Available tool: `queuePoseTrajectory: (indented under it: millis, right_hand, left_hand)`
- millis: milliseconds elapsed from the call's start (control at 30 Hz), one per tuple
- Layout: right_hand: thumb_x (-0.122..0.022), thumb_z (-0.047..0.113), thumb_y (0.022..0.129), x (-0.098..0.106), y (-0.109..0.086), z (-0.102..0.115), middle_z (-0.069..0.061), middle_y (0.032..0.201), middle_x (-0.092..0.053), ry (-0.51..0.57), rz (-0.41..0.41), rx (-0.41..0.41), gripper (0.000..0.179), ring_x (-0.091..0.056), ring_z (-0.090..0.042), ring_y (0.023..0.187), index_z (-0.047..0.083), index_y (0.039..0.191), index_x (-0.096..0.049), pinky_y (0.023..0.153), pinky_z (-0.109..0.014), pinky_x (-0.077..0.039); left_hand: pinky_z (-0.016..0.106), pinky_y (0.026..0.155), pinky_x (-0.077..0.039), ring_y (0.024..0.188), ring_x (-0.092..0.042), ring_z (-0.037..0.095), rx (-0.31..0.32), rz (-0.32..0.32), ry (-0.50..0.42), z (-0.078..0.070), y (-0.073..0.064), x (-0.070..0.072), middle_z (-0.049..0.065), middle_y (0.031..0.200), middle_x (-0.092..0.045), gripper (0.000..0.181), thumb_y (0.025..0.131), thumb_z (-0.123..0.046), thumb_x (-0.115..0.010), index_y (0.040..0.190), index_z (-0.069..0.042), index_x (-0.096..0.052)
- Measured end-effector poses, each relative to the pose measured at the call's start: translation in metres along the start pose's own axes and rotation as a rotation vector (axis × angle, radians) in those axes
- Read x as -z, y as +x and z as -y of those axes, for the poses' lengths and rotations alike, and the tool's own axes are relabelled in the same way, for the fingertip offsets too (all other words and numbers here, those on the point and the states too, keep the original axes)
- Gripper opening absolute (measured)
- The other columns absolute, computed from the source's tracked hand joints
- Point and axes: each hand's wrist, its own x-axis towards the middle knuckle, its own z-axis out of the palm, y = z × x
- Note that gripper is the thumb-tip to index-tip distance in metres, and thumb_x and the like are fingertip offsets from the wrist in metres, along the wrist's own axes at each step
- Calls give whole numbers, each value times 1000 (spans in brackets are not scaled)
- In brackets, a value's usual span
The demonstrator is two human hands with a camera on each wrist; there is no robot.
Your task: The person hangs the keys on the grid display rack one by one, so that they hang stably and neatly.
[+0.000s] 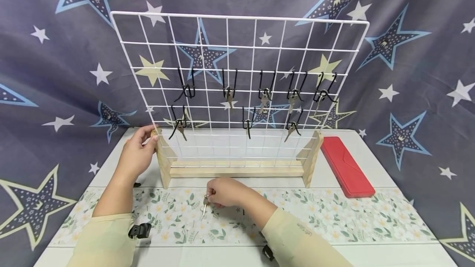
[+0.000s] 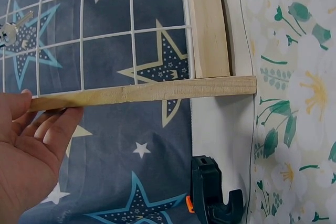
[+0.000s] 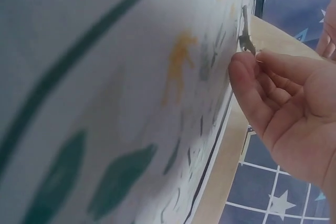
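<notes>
A white wire grid [image 1: 241,47] stands in a wooden base [image 1: 237,172]. Black double hooks [image 1: 248,124] hang from it in two rows, several of them bearing small keys [image 1: 292,128]. At the left, my left hand [image 1: 135,153] holds the upper end of the wooden side piece [image 1: 162,159], thumb on one face and fingers on the other in the left wrist view. In front of the base, my right hand [image 1: 226,192] pinches a small key [image 1: 205,207] by its ring end, its blade pointing down close over the floral cloth. The right wrist view shows the same key [image 3: 245,30] at the fingertips.
A flat red case [image 1: 346,168] lies to the right of the rack. A dark clamp-like object [image 2: 210,190] sits left of the base. The floral cloth [image 1: 334,221] crosses the white table, with a starred curtain [image 1: 408,73] behind.
</notes>
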Motion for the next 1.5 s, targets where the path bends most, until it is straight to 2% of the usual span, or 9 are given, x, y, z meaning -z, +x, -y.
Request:
queuePoseTrajectory:
  millis: [200, 500, 700, 900, 1133, 1367, 1500]
  right_hand:
    - [-61, 21, 98, 6, -2, 0, 8, 66, -60, -94, -50, 50, 12, -55, -5, 57, 20, 86, -64, 50, -19, -47]
    - [-58, 23, 99, 16, -8, 10, 12, 67, -58, -76, -125, 137, 11, -51, -4, 54, 22, 91, -66, 49, -17, -45]
    - [-59, 29, 99, 27, -15, 20, 14, 69, -55, -71, -194, 182, 9, -47, -2, 59, 25, 93, -65, 55, -16, -43]
    - [-58, 32, 100, 44, -28, 31, 15, 72, -59, 17, -235, 222, 10, -52, -2, 61, 26, 94, -63, 54, -17, -47]
    - [-58, 35, 99, 59, -41, 43, 13, 77, -61, 100, -286, 271, 12, -55, -2, 66, 26, 95, -63, 59, -17, -53]
    - [-61, 30, 98, 71, -53, 55, 5, 81, -66, 277, -305, 326, 8, -61, -8, 72, 24, 94, -64, 60, -22, -57]
    - [-61, 27, 98, 77, -57, 59, 0, 84, -67, 341, -316, 353, 7, -63, -10, 74, 22, 96, -65, 63, -24, -59]
  left_hand:
    - [28, 90, -57, 119, -59, 42, -10, -5, 0, 1, 0, -1, 23, 143, -51, 43, 105, -26, -45, 144, -8, -45]
    - [27, 90, -57, 119, -59, 41, 0, -2, 7, 0, -1, 0, 22, 143, -51, 44, 106, -27, -44, 145, -8, -44]
    - [27, 89, -57, 119, -59, 41, -4, -4, 0, 0, -1, -1, 23, 143, -51, 43, 106, -26, -45, 144, -8, -45]
    - [24, 89, -57, 118, -60, 41, 0, -6, -3, 1, 0, -1, 23, 143, -51, 42, 105, -25, -45, 144, -7, -45]
    - [27, 90, -57, 119, -59, 42, -2, -4, -5, 2, 0, -1, 23, 144, -50, 42, 106, -24, -45, 144, -7, -45]
    - [28, 91, -57, 119, -59, 41, 2, -5, -2, 1, 0, -1, 23, 143, -50, 42, 106, -23, -45, 145, -8, -44]
    - [27, 91, -57, 119, -59, 41, 5, -5, -2, 1, 0, -1, 23, 143, -50, 42, 105, -24, -45, 144, -8, -44]
